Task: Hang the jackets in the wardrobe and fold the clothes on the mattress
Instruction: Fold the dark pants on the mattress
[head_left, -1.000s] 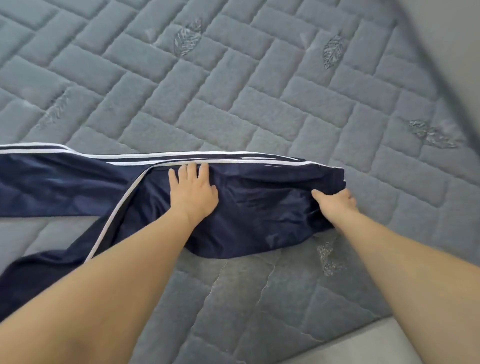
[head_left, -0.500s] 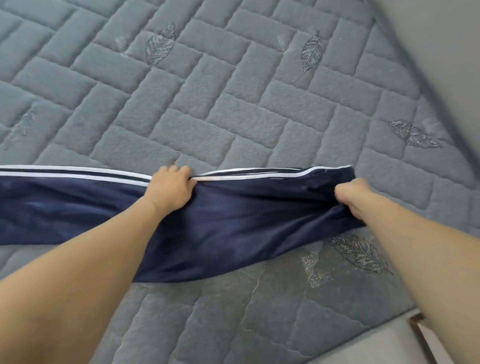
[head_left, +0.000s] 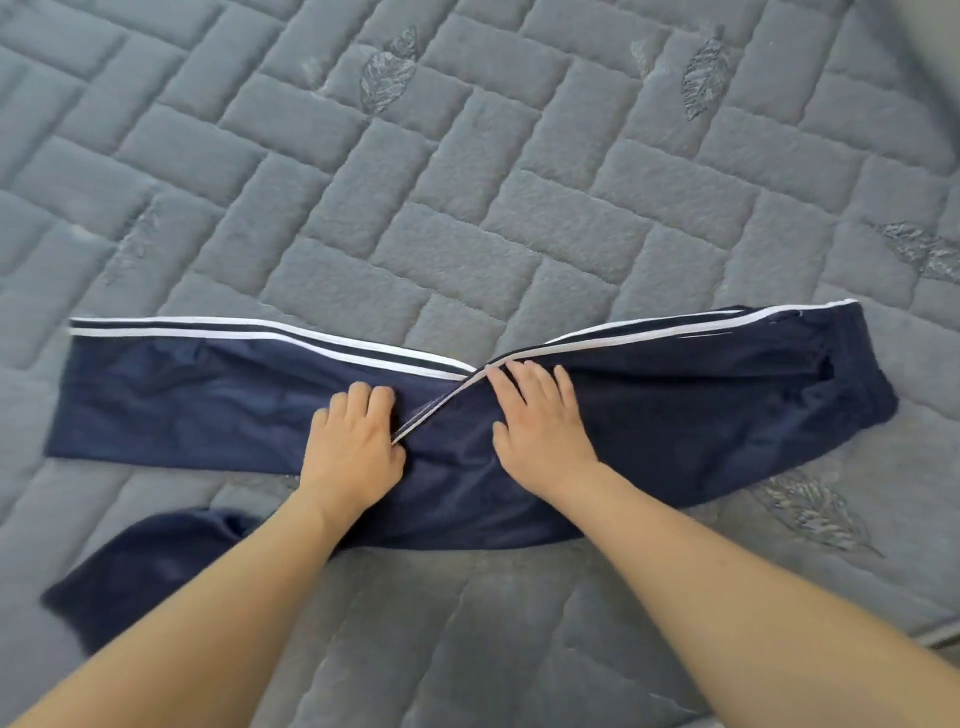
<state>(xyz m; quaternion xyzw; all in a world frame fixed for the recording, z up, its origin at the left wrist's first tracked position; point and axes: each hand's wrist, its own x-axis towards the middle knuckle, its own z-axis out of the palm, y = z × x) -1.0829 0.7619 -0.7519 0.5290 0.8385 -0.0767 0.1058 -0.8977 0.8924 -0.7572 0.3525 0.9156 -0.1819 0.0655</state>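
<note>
Both hands, left hand (head_left: 353, 447) and right hand (head_left: 540, 421), lie flat on the navy track pants (head_left: 675, 415); we should smooth outward from the stripe crossing before folding.

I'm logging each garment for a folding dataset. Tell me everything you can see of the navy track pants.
The navy track pants lie flat on the grey quilted mattress, waistband to the right, in smooth, slightly shiny fabric with white side stripes. One leg stretches left; the other trails toward the near left, so the legs are not stacked. The striped seams cross near the middle. The left hand and right hand press flat on the fabric there.
</note>
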